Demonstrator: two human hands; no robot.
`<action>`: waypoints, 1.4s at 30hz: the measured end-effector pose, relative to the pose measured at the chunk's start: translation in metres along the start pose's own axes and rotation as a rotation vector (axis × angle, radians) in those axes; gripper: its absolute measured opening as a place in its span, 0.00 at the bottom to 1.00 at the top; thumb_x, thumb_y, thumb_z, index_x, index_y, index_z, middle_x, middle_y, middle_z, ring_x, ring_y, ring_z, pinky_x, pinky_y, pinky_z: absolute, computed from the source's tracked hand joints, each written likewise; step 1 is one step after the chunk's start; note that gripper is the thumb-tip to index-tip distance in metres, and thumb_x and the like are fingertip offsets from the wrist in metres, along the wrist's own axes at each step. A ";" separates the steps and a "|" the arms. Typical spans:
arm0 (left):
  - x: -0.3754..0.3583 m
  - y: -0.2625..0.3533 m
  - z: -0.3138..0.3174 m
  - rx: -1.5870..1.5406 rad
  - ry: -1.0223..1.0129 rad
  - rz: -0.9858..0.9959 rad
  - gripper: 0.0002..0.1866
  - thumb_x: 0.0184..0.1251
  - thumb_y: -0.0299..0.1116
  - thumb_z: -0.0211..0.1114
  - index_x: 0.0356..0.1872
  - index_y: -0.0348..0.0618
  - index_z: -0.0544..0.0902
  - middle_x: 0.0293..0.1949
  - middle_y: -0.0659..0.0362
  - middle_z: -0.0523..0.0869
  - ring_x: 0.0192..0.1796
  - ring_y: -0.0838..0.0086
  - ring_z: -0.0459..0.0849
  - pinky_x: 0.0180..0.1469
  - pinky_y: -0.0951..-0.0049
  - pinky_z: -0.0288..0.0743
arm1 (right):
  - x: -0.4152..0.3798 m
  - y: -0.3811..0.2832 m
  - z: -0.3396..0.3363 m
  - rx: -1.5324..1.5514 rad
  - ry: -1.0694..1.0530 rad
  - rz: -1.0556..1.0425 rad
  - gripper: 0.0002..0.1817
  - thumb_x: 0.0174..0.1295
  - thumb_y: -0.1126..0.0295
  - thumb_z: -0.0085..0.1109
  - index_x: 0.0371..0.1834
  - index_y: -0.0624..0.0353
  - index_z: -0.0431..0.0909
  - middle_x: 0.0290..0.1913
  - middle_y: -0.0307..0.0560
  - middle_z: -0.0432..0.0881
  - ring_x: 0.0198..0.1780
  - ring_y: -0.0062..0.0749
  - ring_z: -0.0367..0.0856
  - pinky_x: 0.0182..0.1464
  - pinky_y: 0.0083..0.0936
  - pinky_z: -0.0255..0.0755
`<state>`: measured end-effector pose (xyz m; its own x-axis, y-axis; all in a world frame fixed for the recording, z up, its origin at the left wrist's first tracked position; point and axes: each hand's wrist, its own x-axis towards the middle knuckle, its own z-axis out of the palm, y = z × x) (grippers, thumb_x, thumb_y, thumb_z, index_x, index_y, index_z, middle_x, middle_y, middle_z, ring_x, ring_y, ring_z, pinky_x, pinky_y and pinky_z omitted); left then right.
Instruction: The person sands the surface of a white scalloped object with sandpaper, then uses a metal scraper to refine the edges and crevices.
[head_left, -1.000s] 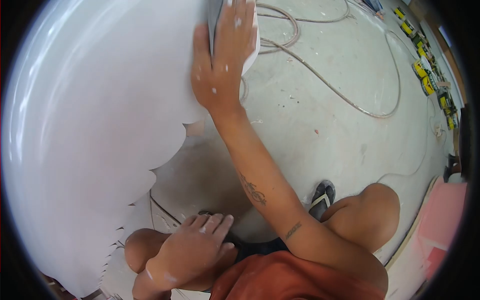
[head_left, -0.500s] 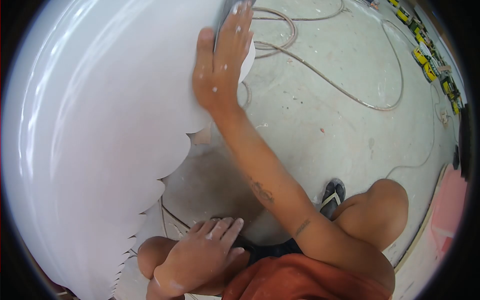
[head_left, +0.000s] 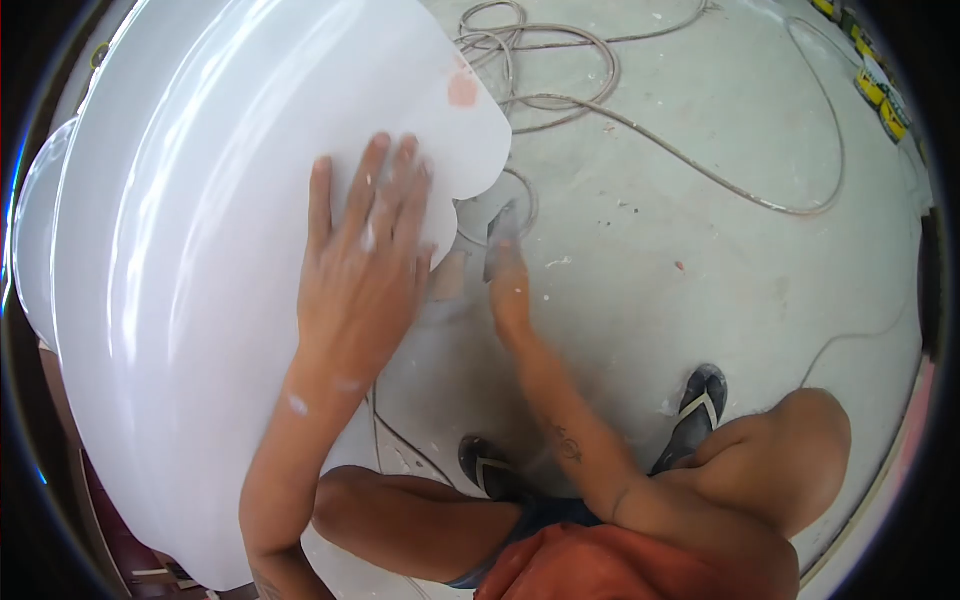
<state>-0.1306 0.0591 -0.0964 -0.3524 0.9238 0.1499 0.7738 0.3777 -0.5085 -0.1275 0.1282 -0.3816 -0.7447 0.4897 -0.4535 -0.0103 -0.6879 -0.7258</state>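
A large glossy white panel (head_left: pixel 230 260) with a scalloped edge fills the left side. On its surface near that edge lies my left hand (head_left: pixel 370 245), palm down with the fingers spread. My right hand (head_left: pixel 508 262) is off the panel, just right of the scalloped edge, and is blurred. Its fingers close on a thin dark grey sheet (head_left: pixel 492 248) that looks like sandpaper. White dust spots mark both hands. A reddish smudge (head_left: pixel 463 88) shows on the panel near its upper right end.
A long hose (head_left: pixel 690 172) lies coiled and looped over the dusty concrete floor (head_left: pixel 740 280). Yellow and black containers (head_left: pixel 880 100) line the far right. My sandalled feet (head_left: pixel 700 400) rest on the floor below the panel. A thin cable (head_left: pixel 850 335) runs at right.
My right hand has come off the panel's edge and down toward me with the dark sheet. My left hand has risen from near my knee onto the panel. The view has shifted slightly.
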 end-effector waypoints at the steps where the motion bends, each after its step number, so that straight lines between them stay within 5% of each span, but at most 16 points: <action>1: 0.015 0.000 0.004 0.008 -0.014 0.006 0.39 0.65 0.35 0.73 0.77 0.39 0.70 0.82 0.57 0.67 0.84 0.58 0.60 0.85 0.43 0.51 | -0.001 0.014 0.017 0.011 0.055 -0.134 0.38 0.84 0.46 0.44 0.80 0.71 0.65 0.76 0.69 0.72 0.78 0.55 0.68 0.79 0.37 0.60; 2: 0.031 -0.001 0.012 0.076 0.049 0.009 0.41 0.65 0.37 0.74 0.79 0.41 0.69 0.83 0.57 0.65 0.85 0.60 0.58 0.86 0.43 0.49 | -0.005 0.019 0.034 0.021 0.111 -0.269 0.37 0.84 0.47 0.44 0.80 0.71 0.65 0.75 0.68 0.73 0.77 0.53 0.70 0.78 0.37 0.61; 6: 0.069 0.006 0.042 0.171 0.176 0.025 0.46 0.63 0.42 0.75 0.81 0.43 0.66 0.85 0.60 0.60 0.87 0.63 0.54 0.87 0.45 0.46 | -0.019 -0.010 0.074 0.287 0.112 -0.226 0.37 0.84 0.49 0.44 0.80 0.74 0.62 0.74 0.67 0.74 0.75 0.52 0.72 0.76 0.39 0.63; 9: 0.071 0.019 0.047 0.224 0.097 0.040 0.46 0.64 0.45 0.73 0.81 0.40 0.66 0.86 0.59 0.59 0.88 0.64 0.52 0.87 0.48 0.45 | -0.027 -0.040 0.080 0.521 0.116 -0.316 0.37 0.84 0.49 0.46 0.80 0.74 0.61 0.71 0.66 0.77 0.71 0.48 0.76 0.73 0.36 0.65; 12: 0.060 0.022 0.055 0.328 0.003 0.100 0.43 0.66 0.44 0.71 0.80 0.36 0.67 0.86 0.56 0.59 0.88 0.63 0.52 0.88 0.51 0.45 | -0.029 -0.062 0.066 0.823 0.101 -0.106 0.38 0.82 0.48 0.48 0.79 0.73 0.62 0.66 0.64 0.79 0.69 0.43 0.76 0.73 0.30 0.64; 14: 0.049 0.022 0.054 0.493 -0.139 0.243 0.41 0.68 0.44 0.69 0.79 0.40 0.69 0.85 0.59 0.62 0.87 0.65 0.54 0.88 0.52 0.46 | -0.023 -0.066 0.055 0.785 0.132 -0.140 0.37 0.82 0.47 0.49 0.77 0.72 0.64 0.63 0.56 0.80 0.56 0.34 0.78 0.62 0.26 0.69; 18: 0.060 -0.009 0.036 0.313 -0.055 0.314 0.39 0.68 0.44 0.69 0.80 0.46 0.70 0.84 0.64 0.63 0.86 0.68 0.57 0.87 0.52 0.47 | -0.017 -0.078 0.049 0.774 0.263 -0.154 0.38 0.82 0.46 0.48 0.78 0.71 0.64 0.67 0.54 0.78 0.55 0.33 0.77 0.60 0.26 0.69; 21: 0.084 -0.019 0.005 0.364 0.062 0.173 0.40 0.71 0.46 0.67 0.81 0.48 0.66 0.84 0.65 0.63 0.86 0.67 0.56 0.87 0.49 0.48 | -0.036 -0.105 0.050 0.823 0.330 -0.161 0.29 0.83 0.54 0.48 0.72 0.69 0.71 0.67 0.51 0.77 0.66 0.33 0.75 0.73 0.28 0.63; 27: 0.067 0.003 0.033 0.425 -0.066 0.204 0.44 0.70 0.51 0.67 0.82 0.38 0.64 0.86 0.57 0.58 0.87 0.63 0.52 0.87 0.52 0.47 | -0.044 -0.127 0.058 0.555 0.338 -0.240 0.32 0.84 0.55 0.46 0.79 0.71 0.63 0.74 0.61 0.72 0.70 0.39 0.75 0.74 0.30 0.63; 29: 0.048 0.011 0.047 0.428 -0.204 0.296 0.44 0.68 0.51 0.68 0.80 0.37 0.67 0.85 0.57 0.60 0.87 0.64 0.54 0.87 0.55 0.49 | -0.058 -0.145 0.061 0.464 0.336 -0.602 0.34 0.84 0.56 0.45 0.82 0.72 0.59 0.74 0.65 0.72 0.70 0.46 0.75 0.73 0.34 0.65; 30: 0.047 0.008 0.051 0.428 -0.203 0.298 0.44 0.68 0.51 0.68 0.80 0.37 0.67 0.85 0.57 0.60 0.87 0.64 0.54 0.87 0.55 0.49 | -0.064 -0.151 0.059 0.464 0.338 -0.603 0.34 0.84 0.56 0.45 0.82 0.72 0.59 0.74 0.65 0.72 0.70 0.46 0.75 0.73 0.34 0.65; 32: 0.046 -0.007 0.055 0.241 -0.136 0.396 0.42 0.67 0.49 0.70 0.79 0.41 0.69 0.84 0.59 0.63 0.86 0.66 0.57 0.86 0.54 0.51 | -0.072 -0.161 0.055 0.435 0.214 -0.630 0.35 0.86 0.56 0.40 0.82 0.78 0.54 0.82 0.73 0.60 0.83 0.59 0.59 0.82 0.40 0.53; 34: 0.064 -0.022 0.035 0.119 -0.012 0.343 0.41 0.65 0.45 0.72 0.79 0.51 0.71 0.83 0.61 0.66 0.85 0.67 0.60 0.86 0.53 0.52 | -0.076 -0.166 0.051 0.391 0.219 -0.667 0.34 0.86 0.58 0.40 0.81 0.79 0.54 0.81 0.74 0.60 0.83 0.59 0.59 0.82 0.40 0.54; 39: 0.082 -0.021 0.022 0.330 0.152 0.212 0.39 0.68 0.47 0.68 0.78 0.42 0.71 0.83 0.58 0.65 0.86 0.66 0.56 0.86 0.52 0.51 | -0.078 -0.171 0.055 0.296 0.238 -0.765 0.31 0.86 0.65 0.41 0.80 0.80 0.55 0.80 0.75 0.61 0.83 0.60 0.59 0.82 0.42 0.55; 42: 0.049 -0.008 0.050 0.359 0.024 0.285 0.40 0.70 0.47 0.66 0.78 0.36 0.69 0.82 0.51 0.65 0.86 0.60 0.57 0.86 0.53 0.51 | -0.068 -0.170 0.063 0.184 0.236 -0.915 0.29 0.83 0.70 0.42 0.80 0.80 0.57 0.80 0.74 0.62 0.83 0.63 0.59 0.83 0.46 0.55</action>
<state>-0.1805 0.0979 -0.1269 -0.1363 0.9904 -0.0214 0.6049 0.0662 -0.7935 -0.1174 0.1780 -0.1947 -0.2428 0.9598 0.1407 -0.6402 -0.0496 -0.7666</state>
